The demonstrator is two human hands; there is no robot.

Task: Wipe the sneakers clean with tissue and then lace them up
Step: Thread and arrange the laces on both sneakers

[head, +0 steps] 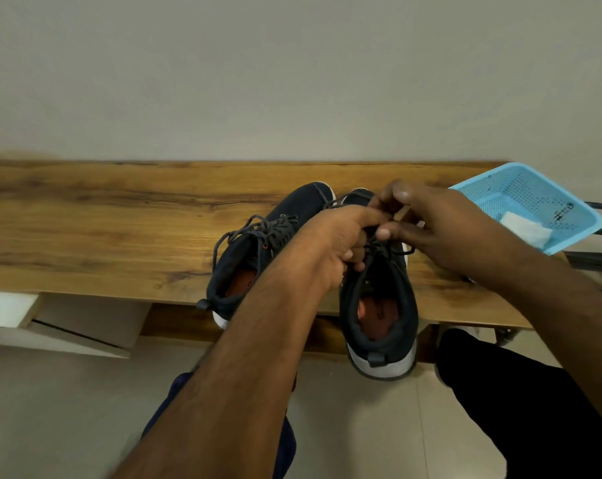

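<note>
Sneakers, dark with white soles and orange insoles, sit side by side on a wooden bench [102, 219], toes toward the wall [292, 70]. The right sneaker [379, 305] overhangs the bench's near edge at its heel; the left sneaker [258, 257] lies angled just beside it, its lace [244, 233] loose over the tongue. Both hands meet over the right sneaker's tongue. The left hand [337, 240] has its fingers curled around the dark lace [401, 252] there, and the right hand [427, 219] pinches a lace end between thumb and fingers. Right of the sneakers, a blue basket [500, 188] holding a white tissue [524, 229] juts past the bench end.
</note>
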